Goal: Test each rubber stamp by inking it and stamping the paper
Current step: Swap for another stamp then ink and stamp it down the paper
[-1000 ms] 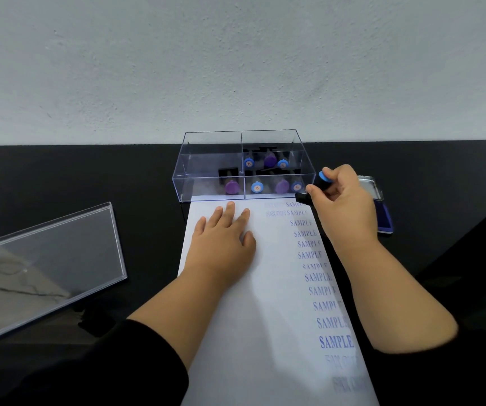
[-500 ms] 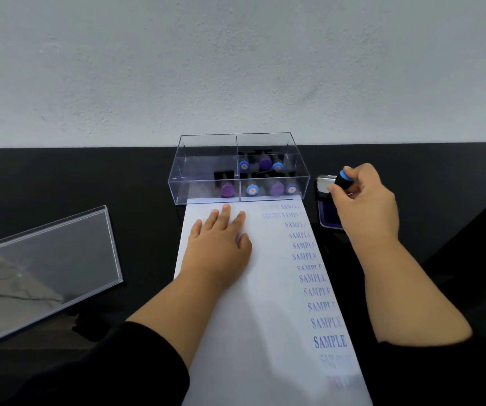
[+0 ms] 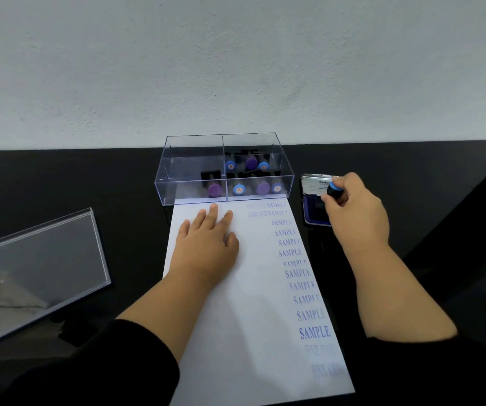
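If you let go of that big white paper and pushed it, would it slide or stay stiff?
The white sheet of paper would probably slide easily: it lies flat on a glossy black table, and the left hand rests flat on it, likely pinning it. Lifted by one edge, it would likely flop, since it looks thin.

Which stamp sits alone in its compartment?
The purple-capped stamp in the box's front-left compartment. The other stamps share the two right compartments, three in each; one more is in the right hand.
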A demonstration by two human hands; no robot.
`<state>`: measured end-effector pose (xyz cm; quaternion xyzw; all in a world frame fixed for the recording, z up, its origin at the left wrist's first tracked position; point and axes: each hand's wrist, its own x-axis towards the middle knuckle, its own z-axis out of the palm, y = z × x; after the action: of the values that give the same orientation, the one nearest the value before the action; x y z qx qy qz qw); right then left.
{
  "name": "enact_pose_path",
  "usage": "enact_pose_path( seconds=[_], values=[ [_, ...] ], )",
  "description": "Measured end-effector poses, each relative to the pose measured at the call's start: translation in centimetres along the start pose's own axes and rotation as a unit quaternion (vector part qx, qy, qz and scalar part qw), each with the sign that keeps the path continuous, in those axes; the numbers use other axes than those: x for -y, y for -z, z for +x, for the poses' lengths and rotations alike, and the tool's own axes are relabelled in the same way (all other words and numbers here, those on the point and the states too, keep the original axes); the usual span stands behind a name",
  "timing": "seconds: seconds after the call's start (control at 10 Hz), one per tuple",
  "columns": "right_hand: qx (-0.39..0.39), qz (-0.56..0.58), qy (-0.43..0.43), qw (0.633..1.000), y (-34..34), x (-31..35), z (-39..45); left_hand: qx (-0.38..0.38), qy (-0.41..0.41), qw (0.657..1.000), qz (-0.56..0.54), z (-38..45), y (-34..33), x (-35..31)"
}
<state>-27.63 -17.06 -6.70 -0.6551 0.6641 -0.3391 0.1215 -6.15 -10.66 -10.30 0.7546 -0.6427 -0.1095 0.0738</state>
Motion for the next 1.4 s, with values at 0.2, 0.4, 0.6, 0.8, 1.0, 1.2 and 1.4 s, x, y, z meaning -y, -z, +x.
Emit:
enact_pose_path(
  seconds=[0.2,0.4,0.6,0.8,1.0,1.2,1.4],
  values=[
    [0.005,-0.050,-0.007,0.999,-0.5,0.6,-0.5,-0.002,0.000,1.000,-0.001,0.1,0.0,0.0],
    [0.015,-0.093,0.020,0.995,-0.1,0.9,-1.1,-0.004,-0.001,1.000,-0.007,0.0,-0.1,0.0],
    [0.016,-0.111,0.028,0.993,-0.1,1.1,-1.0,-0.003,0.000,1.000,-0.008,0.0,-0.1,0.0],
    [0.009,-0.106,0.022,0.994,-0.4,1.1,-1.2,-0.003,0.001,1.000,-0.005,-0.1,0.0,0.0],
    [-0.015,-0.032,0.017,0.999,-0.5,0.9,-1.4,0.001,-0.001,1.000,-0.004,-0.1,0.0,-0.1],
    [-0.011,0.023,0.056,0.998,-0.8,2.5,-1.7,-0.002,-0.001,1.000,-0.008,-0.2,0.0,0.0],
    [0.047,0.035,0.093,0.994,-2.1,4.2,-2.0,0.001,-0.002,1.000,-0.014,-0.1,0.0,0.0]
  ],
)
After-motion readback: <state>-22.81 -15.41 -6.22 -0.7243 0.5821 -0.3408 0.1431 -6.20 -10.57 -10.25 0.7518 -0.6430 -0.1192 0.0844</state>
